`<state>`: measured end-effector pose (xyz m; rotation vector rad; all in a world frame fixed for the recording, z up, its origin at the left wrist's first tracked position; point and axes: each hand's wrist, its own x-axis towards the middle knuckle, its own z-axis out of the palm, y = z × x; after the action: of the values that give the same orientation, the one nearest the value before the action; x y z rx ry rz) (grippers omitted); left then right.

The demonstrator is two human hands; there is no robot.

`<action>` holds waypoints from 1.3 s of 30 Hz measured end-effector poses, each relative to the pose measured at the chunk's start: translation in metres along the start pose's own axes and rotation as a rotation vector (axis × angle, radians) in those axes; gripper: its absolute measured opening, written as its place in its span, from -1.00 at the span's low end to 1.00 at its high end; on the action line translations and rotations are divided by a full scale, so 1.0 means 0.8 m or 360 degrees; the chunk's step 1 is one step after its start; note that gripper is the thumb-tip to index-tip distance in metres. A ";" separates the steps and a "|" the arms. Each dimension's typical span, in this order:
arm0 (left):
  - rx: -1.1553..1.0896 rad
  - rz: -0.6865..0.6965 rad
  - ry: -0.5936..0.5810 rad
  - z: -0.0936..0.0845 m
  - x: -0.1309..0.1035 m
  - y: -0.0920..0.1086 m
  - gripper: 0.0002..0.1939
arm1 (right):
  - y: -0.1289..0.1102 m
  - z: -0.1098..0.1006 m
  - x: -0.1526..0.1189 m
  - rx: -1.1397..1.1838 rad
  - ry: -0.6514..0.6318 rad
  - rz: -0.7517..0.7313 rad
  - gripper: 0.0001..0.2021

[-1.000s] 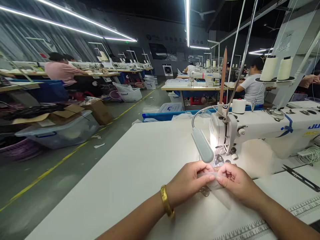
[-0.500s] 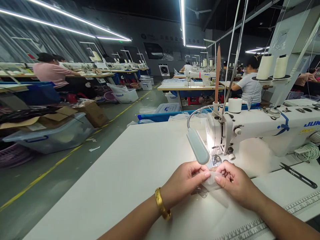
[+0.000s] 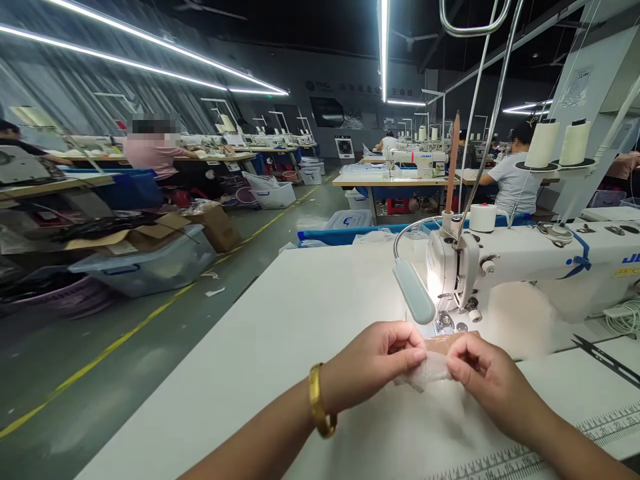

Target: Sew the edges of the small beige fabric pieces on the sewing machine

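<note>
A small piece of sheer white fabric (image 3: 431, 371) is stretched between my two hands, just in front of the sewing machine (image 3: 457, 267). My left hand (image 3: 383, 357), with a gold bracelet (image 3: 320, 400) at the wrist, pinches its left end between thumb and fingers. The right end is pinched by my right hand (image 3: 483, 370). Behind the fabric, between the hands, shows a shiny brownish strip (image 3: 445, 343) on the machine bed. The presser foot (image 3: 444, 323) is just beyond my fingers, lit by the machine's lamp.
A grey-green paddle-shaped piece (image 3: 414, 291) hangs left of the needle. Black thread snips (image 3: 607, 360) lie at the right, above a ruler (image 3: 525, 453) along the table's front. Thread cones (image 3: 543, 143) stand behind. Plastic bins (image 3: 145, 263) and other people sit beyond.
My hands have moved slightly apart, spreading the fabric wider and baring more of the brownish strip. The view has turned a little left.
</note>
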<state>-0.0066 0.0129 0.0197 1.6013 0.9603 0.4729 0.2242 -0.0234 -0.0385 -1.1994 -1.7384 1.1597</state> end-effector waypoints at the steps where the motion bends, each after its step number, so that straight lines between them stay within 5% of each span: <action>1: 0.0020 -0.0004 -0.0062 -0.004 -0.008 0.012 -0.67 | -0.009 0.001 -0.008 0.0049 -0.0071 0.0005 -0.74; 4: 0.0216 -0.0035 -0.0216 -0.015 -0.022 0.042 -0.74 | -0.034 0.009 -0.025 0.0152 -0.0311 -0.0005 -0.82; 6: 0.0538 0.0016 -0.0186 -0.019 -0.013 0.049 -0.76 | -0.038 0.017 -0.024 0.0022 -0.0295 0.0005 -0.84; 12: 0.0945 -0.0126 0.0002 -0.009 0.077 0.000 -0.80 | 0.017 0.032 0.010 -0.1009 0.0142 -0.0228 -0.71; 16: 0.0931 -0.0164 -0.0015 -0.008 0.108 -0.026 -0.72 | 0.033 0.013 0.019 -0.1234 0.0127 -0.0338 -0.70; 21: 0.0950 -0.0096 -0.0030 -0.012 0.109 -0.031 -0.68 | 0.026 -0.020 0.026 -0.1040 -0.0084 -0.0492 -0.86; 25: 0.1041 -0.0026 0.0017 -0.014 0.110 -0.026 -0.70 | 0.037 -0.018 0.031 -0.1086 -0.0108 -0.0756 -0.77; 30: 0.1251 0.0165 0.0332 -0.015 0.092 -0.017 -0.84 | 0.047 -0.009 0.027 -0.1162 -0.0063 -0.0793 -0.72; 34: 0.1622 0.0638 0.0576 0.003 0.064 -0.033 -0.78 | 0.046 -0.008 0.025 -0.1191 -0.0052 -0.0823 -0.72; 39: 0.1555 0.0688 0.0559 0.023 0.051 -0.063 -0.89 | 0.049 -0.006 0.027 -0.1225 -0.0003 -0.0894 -0.71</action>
<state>0.0140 0.0345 -0.0404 2.7047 1.1971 0.6418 0.2339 0.0052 -0.0719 -0.9801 -2.4054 0.1446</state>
